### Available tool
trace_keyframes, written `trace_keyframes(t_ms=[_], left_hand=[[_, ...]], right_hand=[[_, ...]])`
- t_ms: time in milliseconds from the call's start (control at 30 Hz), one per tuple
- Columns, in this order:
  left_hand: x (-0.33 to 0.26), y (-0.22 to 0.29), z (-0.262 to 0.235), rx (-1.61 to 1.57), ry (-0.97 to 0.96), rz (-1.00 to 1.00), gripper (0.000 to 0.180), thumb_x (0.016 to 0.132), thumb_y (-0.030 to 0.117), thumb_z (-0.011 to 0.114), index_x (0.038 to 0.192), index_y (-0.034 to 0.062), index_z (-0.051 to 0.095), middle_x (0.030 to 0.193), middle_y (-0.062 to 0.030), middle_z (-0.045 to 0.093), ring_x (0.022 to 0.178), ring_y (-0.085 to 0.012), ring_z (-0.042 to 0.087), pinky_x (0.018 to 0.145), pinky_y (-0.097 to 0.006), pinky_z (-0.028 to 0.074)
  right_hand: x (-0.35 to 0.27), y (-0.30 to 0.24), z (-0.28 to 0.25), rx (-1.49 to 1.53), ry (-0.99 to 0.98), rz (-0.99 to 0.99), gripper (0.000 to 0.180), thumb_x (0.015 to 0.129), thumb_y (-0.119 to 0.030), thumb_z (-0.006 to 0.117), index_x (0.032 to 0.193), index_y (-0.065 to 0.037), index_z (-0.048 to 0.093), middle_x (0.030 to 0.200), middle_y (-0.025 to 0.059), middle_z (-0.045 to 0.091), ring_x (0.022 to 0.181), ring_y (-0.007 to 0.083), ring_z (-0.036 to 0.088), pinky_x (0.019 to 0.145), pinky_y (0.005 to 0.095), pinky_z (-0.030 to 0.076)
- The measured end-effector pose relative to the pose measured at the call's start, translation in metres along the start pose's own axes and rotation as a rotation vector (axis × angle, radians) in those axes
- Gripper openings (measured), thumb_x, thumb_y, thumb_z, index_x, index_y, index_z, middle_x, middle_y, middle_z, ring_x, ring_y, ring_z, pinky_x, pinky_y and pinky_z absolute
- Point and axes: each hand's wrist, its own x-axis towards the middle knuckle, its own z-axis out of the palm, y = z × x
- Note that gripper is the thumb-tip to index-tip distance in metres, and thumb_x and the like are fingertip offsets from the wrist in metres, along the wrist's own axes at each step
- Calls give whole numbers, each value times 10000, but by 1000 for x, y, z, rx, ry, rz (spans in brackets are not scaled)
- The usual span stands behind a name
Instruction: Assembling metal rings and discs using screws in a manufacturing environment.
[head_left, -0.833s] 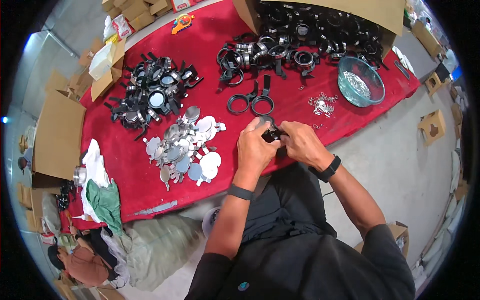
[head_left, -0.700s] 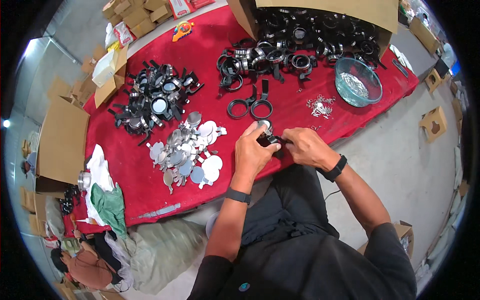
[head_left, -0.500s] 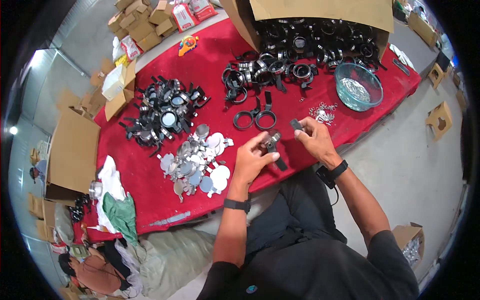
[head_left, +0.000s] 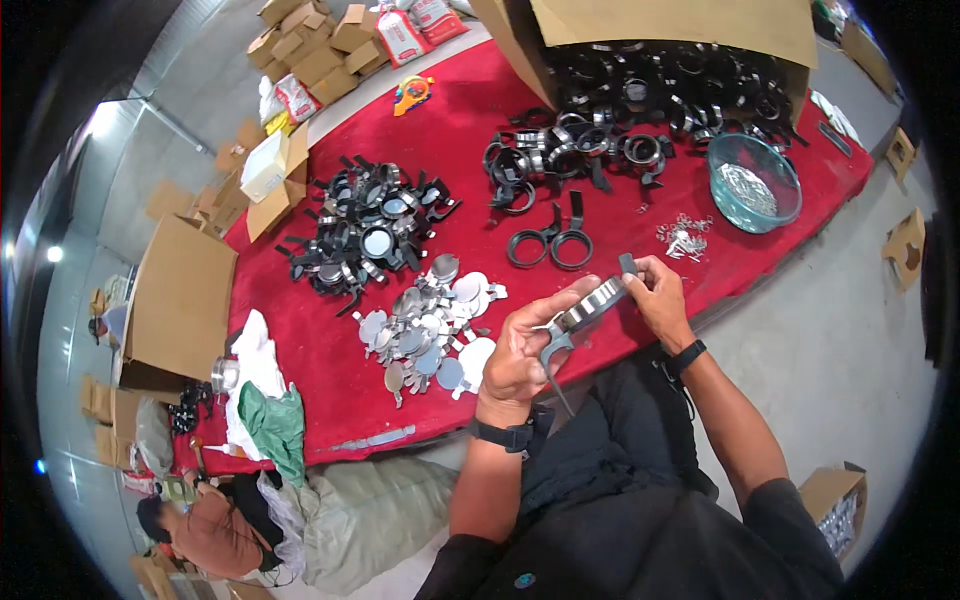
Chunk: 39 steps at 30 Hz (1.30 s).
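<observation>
My left hand [head_left: 515, 355] is closed around a silver-and-black ring fitting [head_left: 593, 303], held tilted above the front of the red table, with a grey curved lever hanging below it. My right hand [head_left: 657, 298] pinches a small dark flat tab [head_left: 627, 264] close to the ring's upper right end; whether the two touch I cannot tell. Just beyond my hands lie two black rings with handles [head_left: 571, 249]. Loose round metal discs with tabs [head_left: 428, 325] form a heap left of my left hand. Small metal pins [head_left: 685, 242] lie scattered beyond my right hand.
Finished-looking black-and-silver ring pieces [head_left: 365, 225] are heaped at the left. More rings [head_left: 575, 150] spill from a large carton [head_left: 680, 25] at the back. A clear bowl [head_left: 755, 185] of metal pins stands at the right. Another person [head_left: 215, 535] sits at the lower left.
My left hand has turned the fitting, so its silver ring band now shows. My right hand has brought the dark tab up beside it. The whole view has shifted slightly.
</observation>
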Motion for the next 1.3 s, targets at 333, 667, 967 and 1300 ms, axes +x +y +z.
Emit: trace_keyframes(t_ms=[333,667,967,1300], left_hand=[[15,123,-111,-48,607,222,349,1110,272,672,1354,23,658,1409,-200,699,1331,-398,661,1223,-643,475],[38,130,-145,572,891,126,518,1019,206,817,1446,-15,626,1260,-126,713,1154,-272,708,1056,-449,602],[85,18,-103,2239,382,-107,462,838,147,888,1277,50,782,1321,-275,738,1213,-430,719,1072,-494,568],[61,33,-66,1787,705,-61,243,1038,227,709,1070,-14,716,892,-201,775,863,-346,773,783,-451,582]], right_hand=[[-3,8,0,-5,43,-43,159,991,-102,724,1100,10,699,905,22,715,825,95,650,778,296,539],[-7,1,3,-103,83,-78,151,970,-125,745,1053,1,739,827,35,720,811,116,659,762,326,549],[-5,5,7,-46,222,-178,675,971,23,674,1616,-36,483,1232,209,758,1187,286,755,1057,399,578],[0,8,7,-348,288,-292,792,910,-39,790,1621,18,445,1638,266,514,1531,409,504,1289,469,405]])
